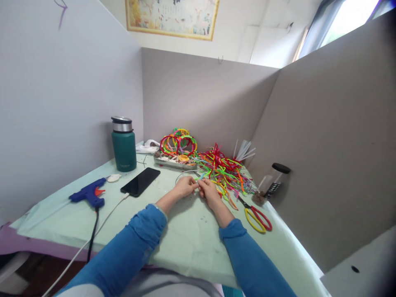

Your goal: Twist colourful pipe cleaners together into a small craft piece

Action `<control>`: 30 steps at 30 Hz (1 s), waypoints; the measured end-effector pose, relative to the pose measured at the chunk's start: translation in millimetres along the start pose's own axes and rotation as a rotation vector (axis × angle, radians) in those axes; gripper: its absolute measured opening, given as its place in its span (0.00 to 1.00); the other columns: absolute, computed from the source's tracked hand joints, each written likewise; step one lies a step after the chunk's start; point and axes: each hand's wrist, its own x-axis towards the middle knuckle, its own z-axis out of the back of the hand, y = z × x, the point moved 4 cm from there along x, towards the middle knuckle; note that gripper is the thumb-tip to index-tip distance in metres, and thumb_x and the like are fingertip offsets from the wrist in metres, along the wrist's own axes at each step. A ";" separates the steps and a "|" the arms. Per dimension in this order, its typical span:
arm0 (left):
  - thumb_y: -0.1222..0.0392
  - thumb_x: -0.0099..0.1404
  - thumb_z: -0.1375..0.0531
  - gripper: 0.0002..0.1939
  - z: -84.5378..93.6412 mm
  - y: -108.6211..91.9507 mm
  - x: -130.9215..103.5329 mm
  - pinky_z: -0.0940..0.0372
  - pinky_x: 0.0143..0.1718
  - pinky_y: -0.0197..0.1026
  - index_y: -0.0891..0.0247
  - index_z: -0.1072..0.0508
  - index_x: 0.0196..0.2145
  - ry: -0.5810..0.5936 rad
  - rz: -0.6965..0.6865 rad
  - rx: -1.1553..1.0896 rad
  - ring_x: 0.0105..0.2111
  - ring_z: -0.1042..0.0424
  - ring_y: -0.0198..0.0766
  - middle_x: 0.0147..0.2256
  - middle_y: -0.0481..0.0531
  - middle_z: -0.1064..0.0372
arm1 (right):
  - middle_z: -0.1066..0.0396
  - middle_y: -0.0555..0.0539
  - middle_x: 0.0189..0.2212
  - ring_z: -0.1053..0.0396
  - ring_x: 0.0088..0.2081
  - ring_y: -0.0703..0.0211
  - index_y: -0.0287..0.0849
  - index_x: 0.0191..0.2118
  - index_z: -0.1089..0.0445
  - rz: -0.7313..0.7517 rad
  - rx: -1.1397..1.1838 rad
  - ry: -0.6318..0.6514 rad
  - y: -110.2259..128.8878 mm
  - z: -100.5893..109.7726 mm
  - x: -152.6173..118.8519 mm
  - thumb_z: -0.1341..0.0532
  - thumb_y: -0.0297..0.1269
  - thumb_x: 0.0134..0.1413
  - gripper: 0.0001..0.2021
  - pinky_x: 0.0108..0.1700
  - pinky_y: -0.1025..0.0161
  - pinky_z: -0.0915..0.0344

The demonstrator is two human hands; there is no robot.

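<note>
My left hand [185, 186] and my right hand [209, 192] meet over the middle of the table, fingertips pinched close together. Between them a short light blue pipe cleaner [201, 176] sticks up; its lower part is hidden by the fingers. A thin grey hoop [182, 173] curves behind my left hand, and I cannot tell whether the fingers grip it too. Just beyond the hands lies a heap of colourful pipe cleaners [221, 165], with some strands reaching close to my right hand. Scissors [255, 216] with one yellow and one red handle rest to its right.
At the back, a metal tray [173, 163] carries small pieces, with colourful pipe-cleaner rings [178, 144] over it. On the left are a green bottle [124, 150], a phone [140, 182] on a white cable and a blue glue gun [89, 193]. A clear jar [272, 183] stands right.
</note>
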 end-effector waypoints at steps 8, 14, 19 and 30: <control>0.55 0.57 0.44 0.11 -1.1 4.1 4.2 0.47 0.20 0.31 0.67 0.30 0.28 -0.029 -0.054 0.035 0.16 0.39 0.29 0.18 0.46 0.32 | 0.41 0.57 0.14 0.49 0.12 0.73 0.41 0.23 0.40 0.010 0.001 0.010 -2.2 0.6 2.3 0.38 0.45 0.44 0.14 0.14 0.71 0.57; 0.55 0.56 0.43 0.10 -1.2 5.9 5.4 0.47 0.20 0.31 0.66 0.30 0.30 -0.051 -0.048 0.012 0.17 0.39 0.29 0.18 0.45 0.32 | 0.41 0.57 0.14 0.48 0.12 0.73 0.41 0.23 0.40 0.011 0.000 0.011 -2.0 0.6 2.5 0.38 0.45 0.44 0.14 0.14 0.70 0.57; 0.55 0.56 0.43 0.10 -1.3 5.9 5.2 0.46 0.21 0.31 0.66 0.30 0.28 -0.046 -0.044 0.022 0.18 0.37 0.30 0.18 0.45 0.33 | 0.41 0.57 0.14 0.48 0.12 0.73 0.41 0.22 0.40 0.018 0.001 0.009 -1.9 0.5 2.2 0.39 0.44 0.44 0.13 0.14 0.70 0.57; 0.56 0.56 0.43 0.09 0.3 4.5 4.3 0.46 0.21 0.31 0.65 0.31 0.30 -0.075 -0.045 0.034 0.17 0.38 0.29 0.18 0.45 0.32 | 0.41 0.57 0.14 0.49 0.11 0.73 0.41 0.23 0.40 0.005 0.003 0.009 -3.5 0.7 2.9 0.39 0.45 0.44 0.14 0.14 0.70 0.57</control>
